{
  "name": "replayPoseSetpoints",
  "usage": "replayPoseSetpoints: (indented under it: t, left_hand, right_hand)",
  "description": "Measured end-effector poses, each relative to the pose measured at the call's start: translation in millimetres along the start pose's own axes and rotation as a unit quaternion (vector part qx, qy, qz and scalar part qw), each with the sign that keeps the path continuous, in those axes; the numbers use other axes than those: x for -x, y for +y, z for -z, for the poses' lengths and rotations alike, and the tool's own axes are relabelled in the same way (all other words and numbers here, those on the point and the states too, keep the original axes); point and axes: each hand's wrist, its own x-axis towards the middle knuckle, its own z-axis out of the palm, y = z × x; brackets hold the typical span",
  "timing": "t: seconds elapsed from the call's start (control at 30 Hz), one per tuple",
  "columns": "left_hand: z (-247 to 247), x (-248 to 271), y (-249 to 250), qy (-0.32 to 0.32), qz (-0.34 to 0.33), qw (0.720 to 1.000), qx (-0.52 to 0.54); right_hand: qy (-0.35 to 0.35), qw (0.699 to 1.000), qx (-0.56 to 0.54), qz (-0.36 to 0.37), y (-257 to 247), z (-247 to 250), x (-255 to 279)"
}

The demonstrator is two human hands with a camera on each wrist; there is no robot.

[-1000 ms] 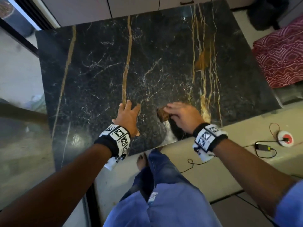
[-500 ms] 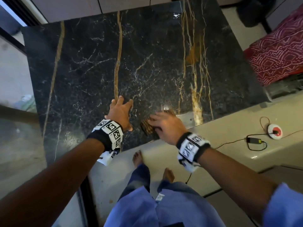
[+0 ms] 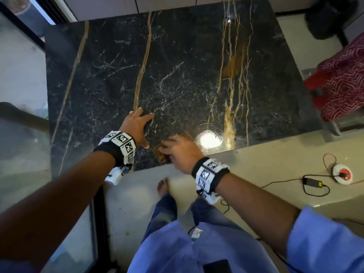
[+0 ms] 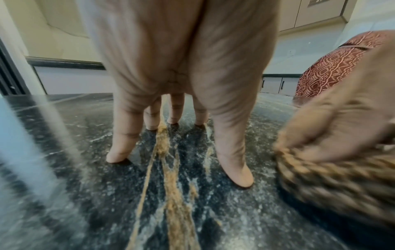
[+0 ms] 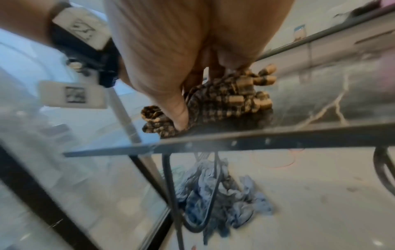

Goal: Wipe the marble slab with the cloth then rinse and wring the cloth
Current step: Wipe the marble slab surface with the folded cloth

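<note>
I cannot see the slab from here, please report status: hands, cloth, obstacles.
Left hand braced on slab, fingers straight. Right hand presses cloth at near slab edge. Nothing else on slab.

Red patterned fabric [image 3: 342, 85] (right), floor adapter [image 3: 313, 182]

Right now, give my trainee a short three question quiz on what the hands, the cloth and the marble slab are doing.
1. True or false: the left hand grips the cloth.
2. Multiple choice: the cloth lies (A) at the slab's far edge, (B) near the slab's near edge, (C) on the floor.
3. Fill in: the left hand's fingertips press on the ____.

Key:
1. False. The right hand presses the cloth down, thumb dug into it.
2. B.
3. Marble slab.
</note>
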Motion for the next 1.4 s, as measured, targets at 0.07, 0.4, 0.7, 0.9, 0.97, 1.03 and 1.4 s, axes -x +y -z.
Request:
replayPoseSetpoints:
  t: [0.07, 0.4, 0.7, 0.9, 0.97, 1.03, 1.4]
  left_hand:
    - [-0.9, 0.9, 1.0, 0.0, 0.004, 1.0, -0.001]
    - [-19.6, 22.7, 17.5, 0.061, 0.038, 0.997, 0.013]
    - [-38.8, 20.2, 71.8, 0.119, 0.041, 0.989, 0.074]
    - [-41.9, 2.0, 114.5, 0.076, 0.05, 0.994, 0.066]
    - [-42.0, -2.8, 122.9, 0.059, 0.061, 0.993, 0.078]
    - [-40.4, -5.9, 128.6, 0.053, 0.071, 0.992, 0.091]
    - [-25.4, -12.7, 144.2, 0.034, 0.103, 0.991, 0.083]
  right_hand:
    - [0.019, 0.998, -0.005, 0.062, 3.0, -10.6, 18.5]
    - [-0.034, 0.991, 0.056, 0.117, 107.4, 28.5, 76.5]
    - [0.012, 0.986, 0.009, 0.166, 73.3, 12.3, 58.1]
    - [0.075, 0.997, -0.005, 0.015, 176.9, 37.1, 123.2]
    - [0.074, 0.996, -0.014, -0.044, 184.7, 49.9, 110.0]
    - [0.085, 0.992, -0.018, -0.087, 173.8, 57.0, 84.2]
    - [0.052, 0.998, -0.006, -0.045, 172.0, 50.7, 108.1]
